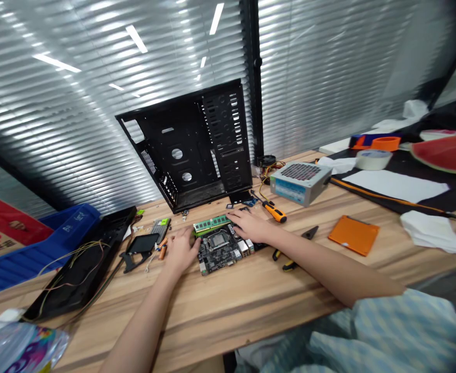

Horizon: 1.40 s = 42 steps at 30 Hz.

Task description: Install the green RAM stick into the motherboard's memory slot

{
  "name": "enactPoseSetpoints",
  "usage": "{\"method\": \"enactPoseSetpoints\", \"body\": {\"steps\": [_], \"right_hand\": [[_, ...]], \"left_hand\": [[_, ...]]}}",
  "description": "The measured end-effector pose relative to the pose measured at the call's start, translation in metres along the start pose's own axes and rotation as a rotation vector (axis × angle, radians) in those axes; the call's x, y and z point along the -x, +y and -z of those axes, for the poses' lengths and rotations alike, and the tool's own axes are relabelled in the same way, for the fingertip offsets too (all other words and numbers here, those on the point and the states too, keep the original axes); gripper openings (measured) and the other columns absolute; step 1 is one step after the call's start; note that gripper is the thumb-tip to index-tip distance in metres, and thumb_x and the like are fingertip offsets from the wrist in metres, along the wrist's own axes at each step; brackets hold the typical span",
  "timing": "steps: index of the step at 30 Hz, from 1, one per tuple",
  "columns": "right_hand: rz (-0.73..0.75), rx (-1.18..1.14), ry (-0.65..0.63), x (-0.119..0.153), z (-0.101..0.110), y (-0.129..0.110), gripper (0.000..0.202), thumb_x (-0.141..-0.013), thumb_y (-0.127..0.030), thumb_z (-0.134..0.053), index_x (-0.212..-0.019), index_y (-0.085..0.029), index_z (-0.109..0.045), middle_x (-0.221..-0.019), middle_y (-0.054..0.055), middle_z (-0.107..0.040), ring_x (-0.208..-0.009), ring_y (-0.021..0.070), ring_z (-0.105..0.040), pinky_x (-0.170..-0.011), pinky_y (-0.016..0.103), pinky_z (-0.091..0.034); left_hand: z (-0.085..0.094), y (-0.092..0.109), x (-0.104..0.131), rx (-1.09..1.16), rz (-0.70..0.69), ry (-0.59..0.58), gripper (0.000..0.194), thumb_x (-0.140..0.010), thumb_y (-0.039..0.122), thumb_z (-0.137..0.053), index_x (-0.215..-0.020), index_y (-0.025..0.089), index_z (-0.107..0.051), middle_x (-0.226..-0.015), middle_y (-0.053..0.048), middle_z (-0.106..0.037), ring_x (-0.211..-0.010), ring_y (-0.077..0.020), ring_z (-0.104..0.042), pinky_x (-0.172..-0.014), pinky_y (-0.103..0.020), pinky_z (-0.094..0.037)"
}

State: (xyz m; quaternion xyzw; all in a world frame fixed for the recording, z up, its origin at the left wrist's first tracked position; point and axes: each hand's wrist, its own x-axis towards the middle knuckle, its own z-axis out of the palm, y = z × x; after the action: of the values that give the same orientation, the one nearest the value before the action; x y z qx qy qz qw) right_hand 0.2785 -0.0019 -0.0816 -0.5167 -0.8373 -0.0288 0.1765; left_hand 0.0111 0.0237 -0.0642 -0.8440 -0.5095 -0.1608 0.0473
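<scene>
Checked sleeve [410, 331] nearest camera; both hands at motherboard [217, 255], flat on wood table [220, 311].
Green memory stick [211, 224] runs along the board's far edge, can't tell if seated. Left hand [181, 249] by its left end, right hand [250, 227] by its right end; hands apart from each other, can't tell if either grips. Outward: screwdriver [275, 212] and pliers [290, 265] to the right, power supply [303, 181] beyond, open black case [191, 137] behind.

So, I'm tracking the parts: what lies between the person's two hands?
In the head view, the motherboard lies between the left hand and the right hand, with a green memory stick along its far edge.
</scene>
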Motion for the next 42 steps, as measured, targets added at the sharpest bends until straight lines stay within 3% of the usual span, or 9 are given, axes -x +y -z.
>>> {"method": "enactPoseSetpoints", "body": {"steps": [10,23,37,42], "right_hand": [[-0.029,0.032,-0.023,0.0003,0.0023,-0.0013,0.047,-0.092,-0.025,-0.046,-0.139,-0.015,-0.045,-0.138,0.017,-0.048,-0.118,0.029,-0.05,-0.098,0.049,-0.036],[-0.014,0.015,-0.004,0.0003,0.0058,-0.0037,0.05,-0.09,-0.021,-0.048,-0.139,-0.015,-0.043,-0.139,0.017,-0.048,-0.12,0.03,-0.048,-0.097,0.048,-0.033],[-0.031,0.008,0.03,-0.0009,0.0043,-0.0028,0.066,-0.086,-0.022,-0.048,-0.148,-0.013,-0.027,-0.142,0.02,-0.042,-0.122,0.0322,-0.046,-0.098,0.049,-0.033],[-0.024,0.003,0.031,-0.001,0.0034,-0.0029,0.063,-0.086,-0.02,-0.049,-0.146,-0.012,-0.031,-0.14,0.02,-0.044,-0.124,0.0305,-0.045,-0.099,0.047,-0.033]], "left_hand": [[-0.0051,-0.0038,0.0001,0.038,-0.027,0.088,0.032,-0.088,0.03,-0.052,-0.115,0.016,-0.059,-0.121,-0.012,-0.064,-0.115,-0.0277,-0.056,-0.096,-0.044,-0.04],[-0.0064,-0.0068,-0.0005,0.067,-0.067,0.139,0.038,-0.088,0.029,-0.05,-0.123,0.016,-0.054,-0.13,-0.014,-0.057,-0.12,-0.0272,-0.052,-0.099,-0.044,-0.042],[-0.008,-0.0075,-0.0002,0.123,-0.046,0.121,0.06,-0.089,0.03,-0.05,-0.145,0.016,-0.032,-0.131,-0.017,-0.055,-0.114,-0.0296,-0.056,-0.093,-0.047,-0.042],[-0.0061,-0.0052,0.0008,0.172,-0.047,0.112,0.069,-0.089,0.028,-0.05,-0.15,0.019,-0.02,-0.134,-0.016,-0.053,-0.117,-0.0291,-0.054,-0.095,-0.048,-0.041]]}}
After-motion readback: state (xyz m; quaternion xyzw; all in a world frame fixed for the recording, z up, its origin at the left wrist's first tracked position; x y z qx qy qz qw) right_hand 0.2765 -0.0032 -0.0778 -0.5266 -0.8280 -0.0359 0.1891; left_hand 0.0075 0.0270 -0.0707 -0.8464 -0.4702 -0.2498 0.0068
